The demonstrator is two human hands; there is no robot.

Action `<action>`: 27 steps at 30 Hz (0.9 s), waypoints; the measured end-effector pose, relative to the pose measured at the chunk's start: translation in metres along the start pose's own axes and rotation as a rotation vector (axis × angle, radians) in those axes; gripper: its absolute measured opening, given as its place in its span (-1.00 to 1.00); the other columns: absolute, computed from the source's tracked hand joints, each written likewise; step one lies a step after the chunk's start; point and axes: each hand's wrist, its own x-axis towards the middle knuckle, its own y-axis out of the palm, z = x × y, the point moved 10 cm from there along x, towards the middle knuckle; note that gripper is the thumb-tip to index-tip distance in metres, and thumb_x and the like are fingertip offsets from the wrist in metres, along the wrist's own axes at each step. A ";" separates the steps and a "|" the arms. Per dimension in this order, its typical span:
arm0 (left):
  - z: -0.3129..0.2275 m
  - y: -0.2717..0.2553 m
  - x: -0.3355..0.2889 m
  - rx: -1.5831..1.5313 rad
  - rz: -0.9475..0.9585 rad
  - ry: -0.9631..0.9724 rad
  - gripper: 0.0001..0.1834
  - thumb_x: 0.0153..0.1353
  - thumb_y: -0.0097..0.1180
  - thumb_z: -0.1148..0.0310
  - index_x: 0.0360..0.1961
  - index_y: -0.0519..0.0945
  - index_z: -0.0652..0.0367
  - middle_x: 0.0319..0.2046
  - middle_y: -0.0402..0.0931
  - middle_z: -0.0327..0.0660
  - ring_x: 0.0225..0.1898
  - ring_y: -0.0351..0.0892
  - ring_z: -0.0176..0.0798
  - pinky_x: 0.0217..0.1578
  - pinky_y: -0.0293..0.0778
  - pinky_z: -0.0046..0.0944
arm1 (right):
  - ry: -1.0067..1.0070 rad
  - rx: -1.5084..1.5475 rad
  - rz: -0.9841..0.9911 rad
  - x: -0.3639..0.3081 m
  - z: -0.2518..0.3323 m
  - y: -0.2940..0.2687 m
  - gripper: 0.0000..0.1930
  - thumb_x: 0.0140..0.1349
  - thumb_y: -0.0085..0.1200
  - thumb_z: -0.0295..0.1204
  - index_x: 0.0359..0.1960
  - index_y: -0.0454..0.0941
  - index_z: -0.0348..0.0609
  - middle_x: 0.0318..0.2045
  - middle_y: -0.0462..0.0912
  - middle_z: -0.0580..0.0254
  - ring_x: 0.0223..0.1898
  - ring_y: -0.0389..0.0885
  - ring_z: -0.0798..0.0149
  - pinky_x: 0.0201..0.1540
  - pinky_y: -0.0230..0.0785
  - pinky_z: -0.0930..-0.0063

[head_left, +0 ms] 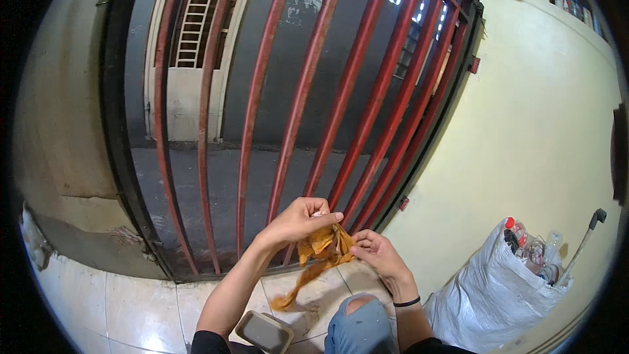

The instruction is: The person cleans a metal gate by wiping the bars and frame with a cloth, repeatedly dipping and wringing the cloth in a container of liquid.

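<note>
Mustard-brown rag (322, 246) is up btwn both hands, in front of the lower gate bars. L hand (304, 220) has fingers curled nearly closed, thumb pressed over the rag's top; R hand (379, 254) is part-closed, pinching its R edge w/ thumb & fingertips. Two-point hold prob. keeps the bunched cloth under control, b/c a loose tail hangs free. Beige tub (251, 314) w/ grey contents (can't tell what) sits below on the tiled floor (141, 305), prob. for easy reach. Bent knee in torn jeans (362, 334) crowds that space; red barred gate (356, 59) limits fwd reach. To R: white woven sack (481, 295) w/ plastic bottles.
</note>
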 end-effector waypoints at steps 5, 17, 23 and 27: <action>-0.005 -0.012 -0.020 -0.076 0.022 0.055 -0.73 0.33 0.30 0.28 -0.28 0.42 0.11 -0.44 0.41 -0.43 -0.37 0.36 -0.56 -0.39 0.33 -0.44 | -0.078 0.574 -0.057 0.009 0.027 0.010 -0.87 0.45 0.01 -0.51 -0.03 0.43 -0.19 -0.17 0.66 0.23 -0.17 0.67 0.41 -0.04 0.55 0.47; -0.020 0.026 -0.053 -0.587 0.658 0.158 -0.03 0.10 0.34 0.38 0.48 0.05 0.16 0.37 0.21 -0.06 0.43 0.19 -0.14 0.40 0.09 -0.07 | -0.459 -0.473 -0.259 0.011 0.141 0.064 -0.81 0.22 0.34 -0.44 -0.32 0.56 -0.25 -0.42 0.70 0.21 -0.35 0.68 0.45 -0.28 0.49 0.50; 0.031 0.026 -0.020 -0.215 0.442 -0.101 -0.42 0.31 0.30 0.25 0.28 0.42 0.24 0.11 0.51 -0.19 0.13 0.46 -0.38 0.14 0.38 -0.32 | -0.503 -0.641 -0.272 0.010 0.130 0.050 -0.77 0.18 0.37 -0.39 -0.27 0.59 -0.23 -0.41 0.71 0.10 -0.38 0.73 0.28 -0.27 0.53 0.43; 0.003 0.014 -0.013 -0.116 0.219 -0.086 -0.65 0.39 0.21 0.16 -0.03 0.65 0.25 -0.21 0.66 -0.31 -0.17 0.57 -0.51 -0.17 0.49 -0.45 | -0.244 -0.182 0.121 0.031 0.041 0.036 -0.69 0.42 0.18 -0.23 -0.01 0.55 -0.23 -0.24 0.72 0.28 -0.26 0.64 0.46 -0.21 0.54 0.51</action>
